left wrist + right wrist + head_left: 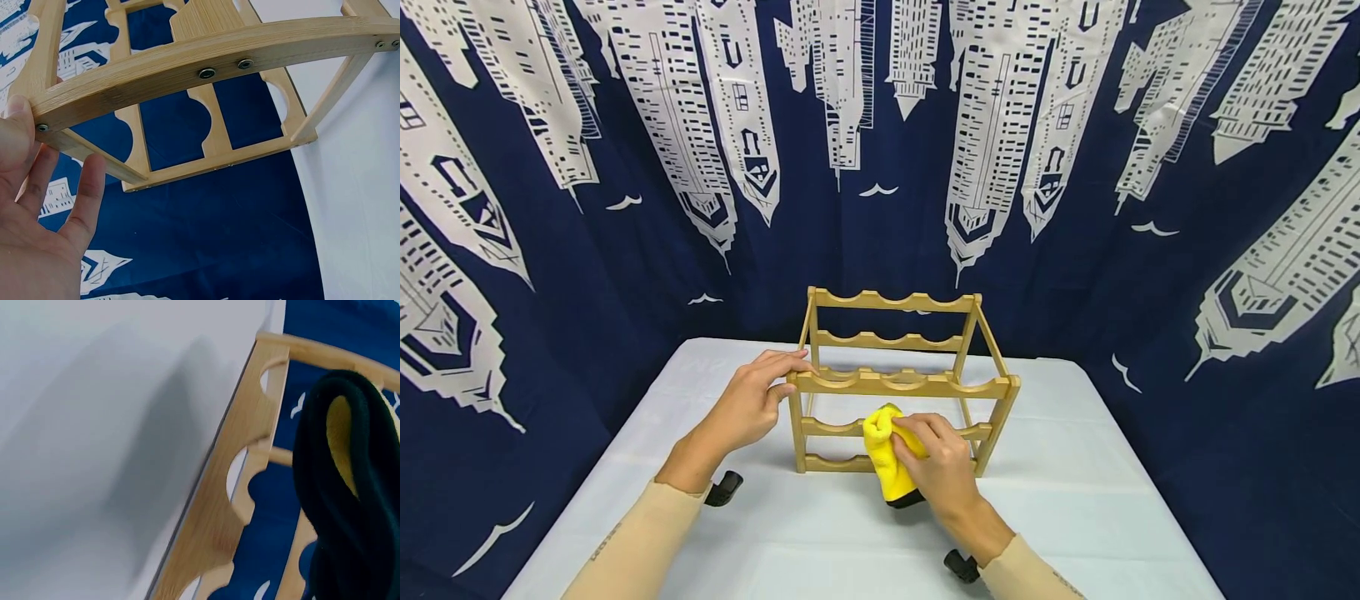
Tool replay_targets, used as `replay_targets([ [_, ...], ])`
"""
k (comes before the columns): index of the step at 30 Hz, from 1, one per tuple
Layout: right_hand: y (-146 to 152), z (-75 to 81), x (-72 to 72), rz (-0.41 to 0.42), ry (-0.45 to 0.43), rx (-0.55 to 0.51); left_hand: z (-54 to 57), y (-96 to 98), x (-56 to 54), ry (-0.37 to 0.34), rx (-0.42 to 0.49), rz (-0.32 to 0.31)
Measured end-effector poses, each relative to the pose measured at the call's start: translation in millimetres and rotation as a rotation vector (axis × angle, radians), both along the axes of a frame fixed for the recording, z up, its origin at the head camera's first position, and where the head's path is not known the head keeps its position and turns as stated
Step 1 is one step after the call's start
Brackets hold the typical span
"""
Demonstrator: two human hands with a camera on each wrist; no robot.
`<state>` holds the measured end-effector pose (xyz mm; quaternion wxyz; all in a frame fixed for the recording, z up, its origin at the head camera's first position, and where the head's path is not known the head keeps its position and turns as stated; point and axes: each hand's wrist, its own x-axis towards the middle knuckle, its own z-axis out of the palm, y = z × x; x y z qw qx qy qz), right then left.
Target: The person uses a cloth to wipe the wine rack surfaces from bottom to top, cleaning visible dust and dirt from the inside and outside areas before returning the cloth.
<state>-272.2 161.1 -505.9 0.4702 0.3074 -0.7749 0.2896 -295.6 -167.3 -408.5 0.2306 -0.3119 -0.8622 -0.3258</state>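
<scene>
A wooden wine rack (895,385) with scalloped rails stands on the white-covered table. At its near left top corner, my left hand (748,408) grips the frame; in the left wrist view, the fingers (87,194) are around the corner of the side bar (156,75). My right hand (943,467) pinches a folded cloth (887,454), yellow on one face and black on the other, in front of the rack's middle rail. From the right wrist, the cloth's dark side (344,537) fills the right edge and hides the fingers.
The table (790,550) has a pale cloth over it. Behind and at both sides hangs a navy curtain (850,242) printed with white buildings and birds. Black wrist-camera mounts (724,489) show beside both forearms.
</scene>
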Motion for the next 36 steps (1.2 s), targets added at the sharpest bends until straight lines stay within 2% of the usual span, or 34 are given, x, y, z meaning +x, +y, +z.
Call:
replay_targets([
  [6,20,-2.4,7.0,-0.074,-0.045,-0.015,-1.6,-0.2,0.6,-0.007,-0.003,0.007],
  [10,29,-5.2,11.7,-0.067,-0.043,-0.032,-3.0,0.2,1.4,-0.013,-0.002,0.005],
  [17,40,-6.0,9.5,0.036,0.111,-0.054,-3.9,-0.7,0.9,0.011,0.002,0.007],
  [21,47,-6.3,5.6,0.047,0.192,-0.045,-3.5,-0.3,-0.8,0.023,0.007,0.0],
  [25,57,-8.7,4.3,0.049,0.238,-0.035,-3.1,0.4,-1.6,0.024,0.009,-0.004],
  [30,76,-12.5,5.8,0.026,0.211,0.0,-1.6,0.9,-0.7,0.0,0.003,0.004],
  [36,103,-15.3,10.5,-0.058,0.18,0.07,0.2,0.9,1.3,-0.024,-0.009,0.016],
])
